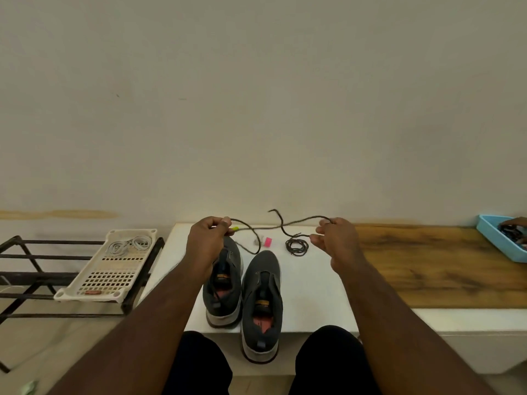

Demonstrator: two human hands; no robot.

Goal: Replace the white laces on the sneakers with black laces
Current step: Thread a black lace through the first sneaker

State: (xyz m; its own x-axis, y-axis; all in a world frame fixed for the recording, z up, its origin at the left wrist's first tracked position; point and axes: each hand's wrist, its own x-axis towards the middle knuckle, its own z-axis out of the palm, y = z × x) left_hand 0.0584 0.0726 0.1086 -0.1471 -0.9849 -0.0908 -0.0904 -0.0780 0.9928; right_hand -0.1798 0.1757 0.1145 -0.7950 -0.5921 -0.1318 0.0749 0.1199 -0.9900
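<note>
The left hand [209, 238] pinches a black lace [273, 228] between thumb and forefinger, just short of a yellow-green tip that sticks out past the fingers, and the right hand [336, 238] pinches the same lace further along, its other fingers loosely curled. The lace is stretched between them above the shoes [261, 292], sagging in a slack wave, with one loose end kinked upward near the middle and another length drooping toward the toe of the left shoe. It looks thin, light and quite limp, so it will likely flop and twist wherever it is unsupported; the stiff tip is the sensible place to hold for feeding an eyelet, gripped close behind the end so that it does not bend away. The two grey shoes stand side by side on the white bench [313, 280], toes away from the person, and appear unlaced, though the eyelets are too small to read. A second lace [297, 247] lies coiled on the bench just beyond the right shoe, near a small pink thing [267, 241]. The white laces [128, 243] lie bundled on a perforated tray [114, 277] on the rack [25, 269] at the left. A blue tray [496, 238] sits far right.
</note>
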